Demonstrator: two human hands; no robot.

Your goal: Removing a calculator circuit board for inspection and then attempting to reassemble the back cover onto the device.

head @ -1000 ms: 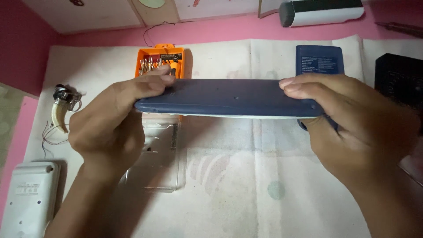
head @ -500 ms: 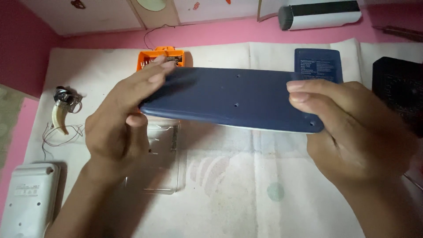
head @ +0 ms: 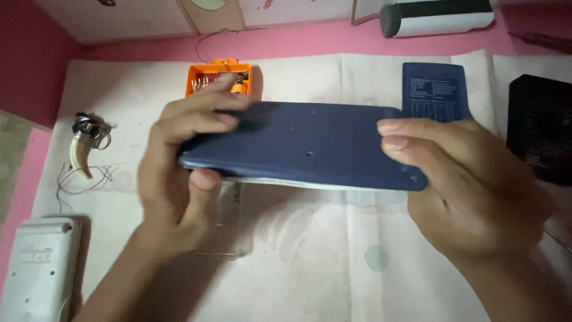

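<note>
A flat dark blue device (head: pixel 310 143), long and rectangular with small screw holes in its back, is held above the table with its back facing up. My left hand (head: pixel 185 161) grips its left end, fingers over the top and thumb underneath. My right hand (head: pixel 471 179) grips its right end the same way. A thin light edge shows along the device's near side.
Under the hands lies white paper (head: pixel 310 262) over a pink table. An orange box of screwdriver bits (head: pixel 217 80) sits behind, a blue cover (head: pixel 435 92) at back right, a black object (head: pixel 542 131) far right. A claw-shaped keyring (head: pixel 83 149), a white device (head: pixel 39 268) and a clear plastic case (head: pixel 229 220) lie left.
The device has tilted from edge-on to show its flat back, and both hands have shifted slightly with it.
</note>
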